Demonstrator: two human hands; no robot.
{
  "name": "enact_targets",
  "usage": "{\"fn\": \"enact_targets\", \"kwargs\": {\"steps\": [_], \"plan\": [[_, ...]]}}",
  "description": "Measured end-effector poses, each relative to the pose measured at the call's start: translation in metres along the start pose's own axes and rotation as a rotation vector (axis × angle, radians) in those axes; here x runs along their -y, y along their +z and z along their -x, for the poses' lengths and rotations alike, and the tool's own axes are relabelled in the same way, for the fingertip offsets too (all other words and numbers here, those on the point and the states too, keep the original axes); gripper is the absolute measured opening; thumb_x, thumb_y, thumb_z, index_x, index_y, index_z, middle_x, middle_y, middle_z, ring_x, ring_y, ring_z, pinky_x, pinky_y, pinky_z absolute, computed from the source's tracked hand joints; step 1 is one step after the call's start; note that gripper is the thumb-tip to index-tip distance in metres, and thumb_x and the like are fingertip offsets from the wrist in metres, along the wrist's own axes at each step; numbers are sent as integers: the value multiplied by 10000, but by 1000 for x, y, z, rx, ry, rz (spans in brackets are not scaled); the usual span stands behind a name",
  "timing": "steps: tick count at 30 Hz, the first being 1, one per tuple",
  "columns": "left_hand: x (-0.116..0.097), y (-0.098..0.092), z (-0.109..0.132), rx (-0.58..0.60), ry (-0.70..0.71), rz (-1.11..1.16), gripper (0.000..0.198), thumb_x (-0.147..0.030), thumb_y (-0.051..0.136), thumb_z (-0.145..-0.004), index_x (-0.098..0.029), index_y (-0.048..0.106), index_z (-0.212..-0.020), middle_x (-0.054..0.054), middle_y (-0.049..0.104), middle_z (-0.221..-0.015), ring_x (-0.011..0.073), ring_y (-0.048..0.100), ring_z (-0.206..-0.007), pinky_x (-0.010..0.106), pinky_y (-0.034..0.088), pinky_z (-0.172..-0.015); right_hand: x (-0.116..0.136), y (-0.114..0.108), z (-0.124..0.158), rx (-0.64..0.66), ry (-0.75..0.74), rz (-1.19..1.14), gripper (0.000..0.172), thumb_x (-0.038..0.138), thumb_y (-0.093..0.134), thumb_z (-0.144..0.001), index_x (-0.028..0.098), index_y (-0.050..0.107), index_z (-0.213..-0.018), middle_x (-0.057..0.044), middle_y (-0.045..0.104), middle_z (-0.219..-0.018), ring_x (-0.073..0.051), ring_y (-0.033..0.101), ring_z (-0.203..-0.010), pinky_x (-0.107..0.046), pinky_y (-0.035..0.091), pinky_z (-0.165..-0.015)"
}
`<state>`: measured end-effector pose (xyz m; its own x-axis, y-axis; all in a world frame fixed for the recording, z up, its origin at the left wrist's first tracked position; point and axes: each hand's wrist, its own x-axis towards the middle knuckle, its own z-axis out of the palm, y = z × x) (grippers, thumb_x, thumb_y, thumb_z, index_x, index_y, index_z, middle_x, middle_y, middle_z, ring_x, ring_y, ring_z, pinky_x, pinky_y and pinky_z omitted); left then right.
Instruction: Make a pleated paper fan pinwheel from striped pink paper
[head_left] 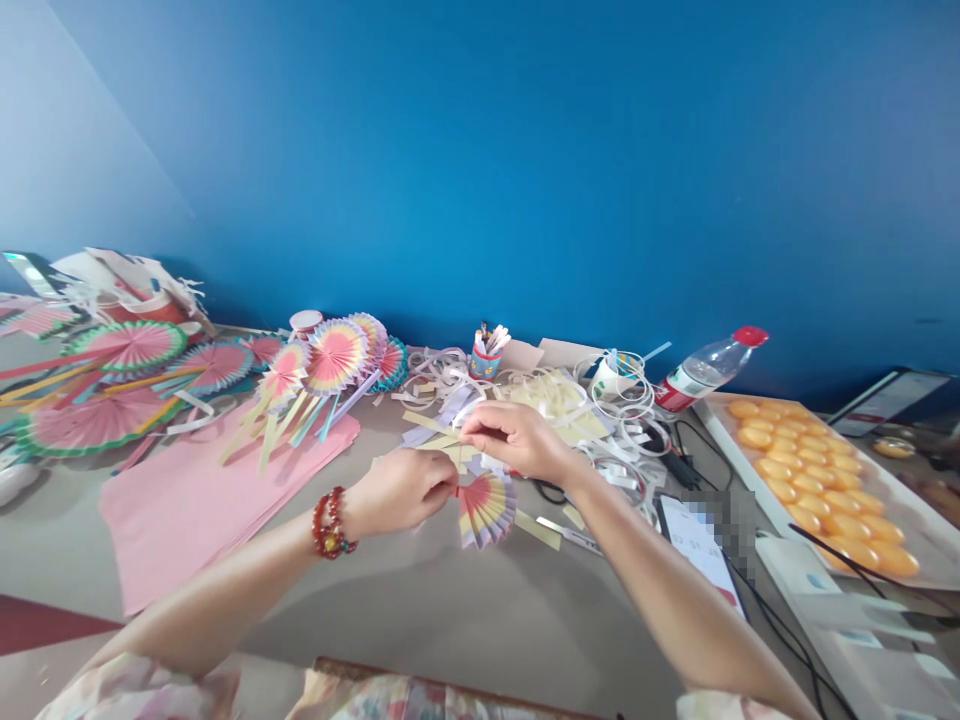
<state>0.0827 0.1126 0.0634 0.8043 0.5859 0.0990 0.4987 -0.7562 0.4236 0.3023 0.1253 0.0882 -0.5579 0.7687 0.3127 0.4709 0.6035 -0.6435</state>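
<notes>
Hands, 2, both bare. Left hand (401,490): closed, with the red end of the folded work pinched between thumb and fingers; a bracelet (330,523) of red beads is worn at the wrist. Right hand (519,440): held just above and beyond the left, fingers bent and tips brought together narrowly; whether anything thin is gripped there cannot be told.

Pleated paper fan (487,508), 1: red at the gathered end, then yellow and lilac at the spread edge; held in front of the person, opened to the right of the left fingertips.

Step in hand, as judged: the gathered end is being worked on, with the fan steadied by the left hand and the finer work given to the right. For the next move, a firm pinch at the red end and close, precise right fingertips seem to be called for, with the pleats left uncrushed.

Just beyond the fan: white slim tool (570,535), 1, laid on the bench (360,610); pale yellow strips (555,395), loosely heaped; white ribbons (634,450), tangled.

Left: pink sheets (202,520), stacked; pleated rosettes (337,355), grouped, with paper tails hung over the stack.

Rear: decorated cup (486,362), 1, filled with slim items.

Right: red-capped bottle (709,372), 1, tilted; orange domed pieces (821,475), set in rows.
</notes>
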Motion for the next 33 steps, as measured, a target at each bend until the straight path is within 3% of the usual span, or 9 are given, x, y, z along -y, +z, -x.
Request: {"fn": "enact_targets", "kwargs": {"steps": [9, 13, 20, 23, 26, 30, 33], "plan": [[-1, -1, 1, 12, 91, -22, 199, -188, 454, -944, -191, 618, -831, 19, 671, -808, 158, 625, -745, 263, 383, -660, -10, 3, 2, -35, 77, -47, 124, 251, 568, -908, 204, 668, -853, -10, 647, -821, -135, 549, -724, -231, 384, -632], [-4, -4, 2, -2, 128, 6, 206, -210, 439, -955, -191, 607, -837, 27, 662, -812, 159, 616, -729, 266, 391, -658, -22, 8, 4, -81, 161, -190, 117, 275, 605, -876, 193, 663, -815, -8, 640, -791, -139, 548, -726, -239, 390, -645], [-3, -13, 8, -84, 145, 160, 217, -230, 421, -972, -199, 627, -914, 63, 704, -950, 175, 654, -861, 259, 444, -746, -46, 40, 24, -58, 265, -380, 304, 454, 605, -856, 170, 617, -750, 16, 567, -641, -119, 509, -589, -224, 395, -543], [5, -13, 7, -236, 52, 270, 183, -216, 470, -941, -190, 634, -865, 57, 713, -901, 166, 656, -828, 253, 464, -743, -47, 57, 38, -95, 300, -426, 361, 500, 581, -858, 173, 581, -707, 14, 551, -626, -119, 502, -561, -232, 397, -526], [18, -7, 3, -387, -147, 473, 142, -239, 543, -891, -169, 636, -809, 53, 722, -825, 155, 659, -748, 229, 491, -670, -40, 71, 50, -131, 335, -443, 372, 508, 560, -876, 177, 569, -708, 31, 503, -573, -100, 435, -493, -218, 334, -462], [31, 8, -5, -342, -443, 803, 180, -327, 601, -833, -153, 638, -865, 35, 735, -736, 132, 610, -535, 189, 409, -425, -24, 79, 60, -188, 362, -411, 315, 450, 579, -892, 173, 592, -742, 14, 544, -634, -105, 457, -547, -216, 336, -492], [35, 17, -9, -335, -501, 877, 202, -346, 634, -796, -149, 632, -844, 41, 737, -735, 155, 659, -589, 181, 405, -427, -11, 76, 63, -236, 382, -365, 268, 398, 554, -920, 181, 578, -764, 18, 523, -640, -108, 445, -563, -213, 316, -491]]}}
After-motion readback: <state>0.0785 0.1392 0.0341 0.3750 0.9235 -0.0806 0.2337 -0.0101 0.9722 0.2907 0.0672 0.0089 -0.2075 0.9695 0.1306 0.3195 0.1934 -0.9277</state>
